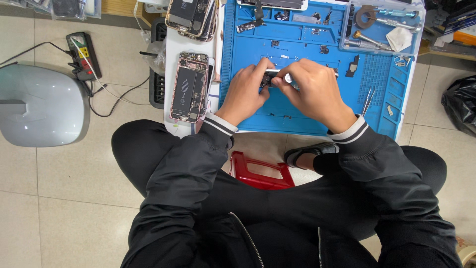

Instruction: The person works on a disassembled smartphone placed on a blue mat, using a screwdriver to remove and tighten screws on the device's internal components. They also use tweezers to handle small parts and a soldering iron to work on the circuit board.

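Note:
My left hand (246,92) and my right hand (312,89) meet over a blue repair mat (248,49) on a low white table. Together they pinch a small dark phone part (270,78) with a silvery edge, mostly hidden by my fingers. My right hand also grips a slim tool with a pale rounded end (288,78) against that part. Both sleeves are black with striped cuffs.
An opened pink phone (189,87) lies left of the mat, another opened phone (191,17) behind it. A clear tray (382,25) with tools sits at the back right, tweezers (367,100) near my right hand. A red stool (260,171), a power strip (83,55) and a grey appliance (39,104) stand on the tiled floor.

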